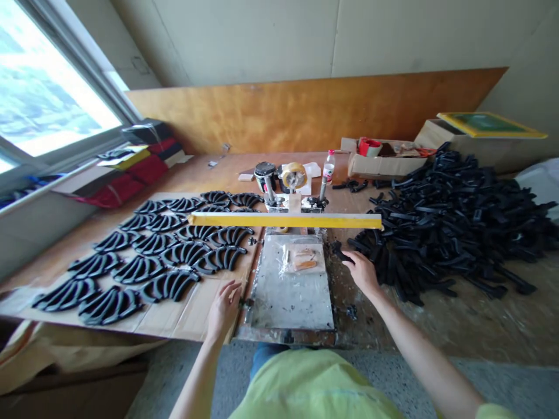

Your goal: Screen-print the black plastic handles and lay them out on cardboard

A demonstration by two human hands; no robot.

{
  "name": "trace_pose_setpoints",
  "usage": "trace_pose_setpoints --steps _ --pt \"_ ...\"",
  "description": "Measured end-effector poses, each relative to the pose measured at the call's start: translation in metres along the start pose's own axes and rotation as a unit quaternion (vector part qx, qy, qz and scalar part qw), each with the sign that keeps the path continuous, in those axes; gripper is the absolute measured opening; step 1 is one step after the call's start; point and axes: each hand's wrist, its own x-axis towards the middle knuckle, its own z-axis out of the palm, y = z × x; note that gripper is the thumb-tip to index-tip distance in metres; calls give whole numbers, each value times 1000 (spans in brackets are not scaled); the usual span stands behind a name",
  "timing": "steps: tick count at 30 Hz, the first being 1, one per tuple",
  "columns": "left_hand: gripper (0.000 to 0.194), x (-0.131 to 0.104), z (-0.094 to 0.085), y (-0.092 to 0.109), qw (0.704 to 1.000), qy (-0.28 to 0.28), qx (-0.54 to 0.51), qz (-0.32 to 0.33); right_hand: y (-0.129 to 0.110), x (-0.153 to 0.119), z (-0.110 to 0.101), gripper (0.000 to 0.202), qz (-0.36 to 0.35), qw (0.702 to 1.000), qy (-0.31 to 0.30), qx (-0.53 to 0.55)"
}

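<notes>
My right hand (361,273) is closed on a small black plastic handle-like part (339,252), just right of a flat grey plate (290,302). On the plate's upper half lies a clear film piece with an orange-brown shape (304,259). My left hand (224,305) rests at the plate's left side, near a dark clamp knob (247,303). Its fingers are loosely bent and apart, with nothing seen in them. Above the plate, a yellow-edged frame (286,221) is seen edge-on, held by a metal stand (295,203).
A large heap of black plastic parts (437,221) covers the right side. Similar parts (151,244) lie in fanned rows on cardboard at left. Behind the stand are a tape roll (293,176), a jar (265,171), a bottle (329,166) and an open carton (384,167).
</notes>
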Motion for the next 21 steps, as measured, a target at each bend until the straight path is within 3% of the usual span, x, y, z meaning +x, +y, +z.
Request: trace_pose_setpoints --steps 5,8,12,15,18,21 --pt "36 26 3 37 997 19 -53 60 -86 31 17 34 -136 988 -64 24" --pt "34 44 -1 62 993 18 -79 90 -114 42 28 35 -163 982 -95 10" --pt "40 66 -17 109 978 58 -178 90 -122 39 35 37 -152 984 -88 -13" --pt "48 80 -30 149 940 89 -317 88 -118 36 34 37 -154 984 -86 -20" --pt "52 88 -36 178 903 40 -417 91 -112 37 34 38 -169 981 -92 -16" --pt "46 87 -37 188 882 9 -463 84 -108 40 37 41 -196 976 -91 -20"
